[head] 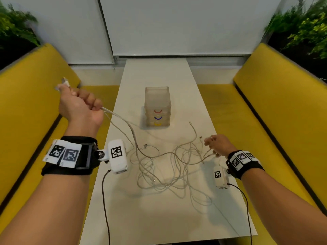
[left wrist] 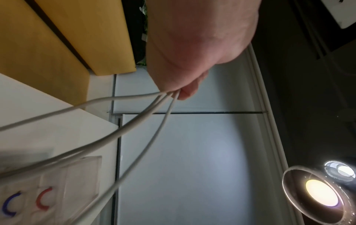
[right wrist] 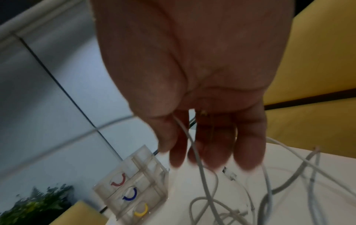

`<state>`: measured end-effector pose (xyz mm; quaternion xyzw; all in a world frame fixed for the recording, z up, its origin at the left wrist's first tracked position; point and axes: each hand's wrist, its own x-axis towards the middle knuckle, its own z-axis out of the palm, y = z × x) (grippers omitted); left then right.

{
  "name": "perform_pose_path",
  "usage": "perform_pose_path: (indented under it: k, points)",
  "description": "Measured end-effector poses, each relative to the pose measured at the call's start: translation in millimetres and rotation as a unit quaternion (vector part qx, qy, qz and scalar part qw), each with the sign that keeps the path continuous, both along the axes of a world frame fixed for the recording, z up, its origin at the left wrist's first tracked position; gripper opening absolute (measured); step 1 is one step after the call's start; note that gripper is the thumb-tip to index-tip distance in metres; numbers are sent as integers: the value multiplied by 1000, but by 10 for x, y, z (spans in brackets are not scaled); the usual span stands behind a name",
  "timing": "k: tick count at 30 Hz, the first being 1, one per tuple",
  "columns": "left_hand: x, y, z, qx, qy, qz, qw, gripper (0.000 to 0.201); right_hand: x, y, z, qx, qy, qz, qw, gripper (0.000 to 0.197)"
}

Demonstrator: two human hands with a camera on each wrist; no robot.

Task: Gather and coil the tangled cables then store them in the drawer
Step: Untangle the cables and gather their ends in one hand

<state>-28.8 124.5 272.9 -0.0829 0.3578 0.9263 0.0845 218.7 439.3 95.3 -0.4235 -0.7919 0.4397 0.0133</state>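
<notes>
A tangle of white cables (head: pixel 168 167) lies on the white table (head: pixel 155 218). My left hand (head: pixel 79 103) is raised above the table's left edge. Its fist grips several strands (left wrist: pixel 134 126) that run down to the tangle, and a plug end (head: pixel 65 82) sticks out above the thumb. My right hand (head: pixel 216 144) hangs low over the right side of the tangle, fingers pointing down. One thin cable (right wrist: pixel 200 164) passes between its thumb and forefinger. Behind the cables stands a clear three-drawer unit (head: pixel 157 106) with red, blue and yellow handles, all drawers closed.
Yellow benches (head: pixel 26 112) (head: pixel 283 112) flank the narrow table, with plants (head: pixel 304 23) behind their backs. A white blind closes off the far end. Black leads (head: pixel 104 200) from the wrist cameras trail over the near table.
</notes>
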Motion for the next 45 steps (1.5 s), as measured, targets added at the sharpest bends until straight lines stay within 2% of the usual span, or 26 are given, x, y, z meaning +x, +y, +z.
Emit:
perform_pose_path:
  k: [3, 5, 8, 10, 12, 15, 17, 19, 21, 23, 27, 31, 36, 40, 42, 45]
  points:
    - [110, 96, -70, -19, 8, -49, 999, 57, -12, -122, 33, -58, -61, 116, 990, 18]
    - [172, 137, -140, -24, 16, -73, 997, 56, -34, -188, 52, -50, -138, 176, 973, 12]
    - [194, 135, -240, -32, 22, -94, 995, 54, -95, -299, 117, 52, -299, 223, 926, 16]
    - [184, 118, -295, -47, 23, -101, 993, 54, -166, -343, 132, 149, -341, 232, 899, 28]
    - [195, 120, -361, -63, 24, -114, 991, 53, -273, -386, 137, 208, -330, 249, 886, 39]
    - [258, 146, -508, -74, 18, -141, 987, 53, -537, -489, 214, 225, -311, 271, 883, 50]
    - [296, 163, -600, -74, 15, -155, 985, 52, -777, -590, 290, 234, -242, 255, 907, 51]
    - [342, 192, -664, -70, 9, -166, 984, 53, -1034, -713, 345, 222, -137, 246, 933, 50]
    - [400, 237, -697, -64, 7, -179, 982, 55, -1298, -861, 346, 197, -71, 255, 944, 44]
    - [452, 296, -714, -58, 11, -195, 979, 55, -1536, -1011, 282, 168, -48, 272, 946, 38]
    - [508, 392, -760, -39, 39, -215, 975, 41, -1812, -1206, 8, 126, -53, 282, 950, 35]
    - [531, 397, -858, -38, 45, -199, 978, 33, -1859, -1334, -438, 122, -73, 296, 945, 36]
    - [545, 398, -997, -71, 34, -164, 983, 30, -1892, -1534, -880, 117, -149, 336, 923, 61]
    - [537, 442, -1061, -92, 45, -155, 983, 31, -1992, -1635, -934, 156, -192, 364, 898, 75]
    - [532, 459, -1071, -102, 51, -155, 981, 31, -2028, -1653, -939, 170, -192, 383, 887, 69]
    - [545, 464, -1078, -112, 54, -163, 979, 30, -2005, -1680, -960, 195, -178, 400, 878, 49]
